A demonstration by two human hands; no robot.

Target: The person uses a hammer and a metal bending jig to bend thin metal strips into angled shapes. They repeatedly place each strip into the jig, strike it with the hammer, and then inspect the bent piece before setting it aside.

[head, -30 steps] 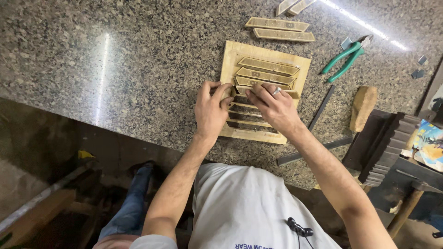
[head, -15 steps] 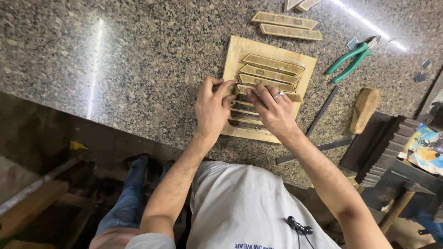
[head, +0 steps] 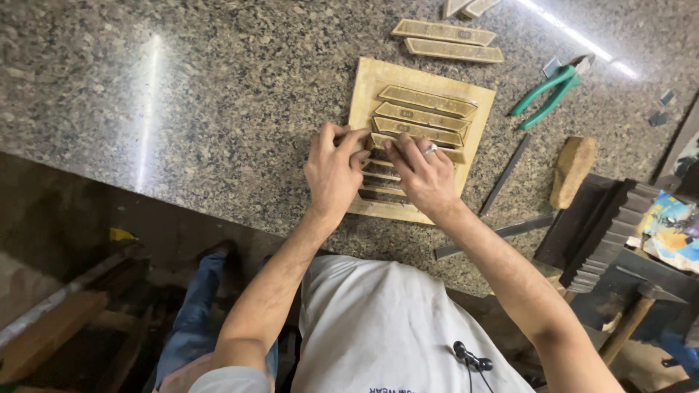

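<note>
Slat work on the wooden vent frame (head: 378, 80) is roughly half done, going by the layout. Frame lies flat on the granite counter (head: 218, 87), near its front edge, right in front of you. Three slats (head: 426, 102) are seated in the far half of the frame. A fourth slat (head: 380, 140) sits at mid-frame under your fingertips. Slots nearer you look bare, so by my read several remain to fill.

Your left hand (head: 331, 171) pinches the left end of that fourth slat, fingers curled onto it. Your right hand (head: 422, 171) presses down on it just beside the left, ring on one finger; a fingertip hold, not a full grip.

Two loose slats (head: 448, 40) lie beyond the frame's far edge, with more ends cut off by the picture edge. Right of the frame: green-handled pliers (head: 546, 91), a dark flat file (head: 504, 175), a tan wooden block (head: 571, 167). Stepped dark moulding (head: 597, 233) sits further right, past the counter edge.
</note>
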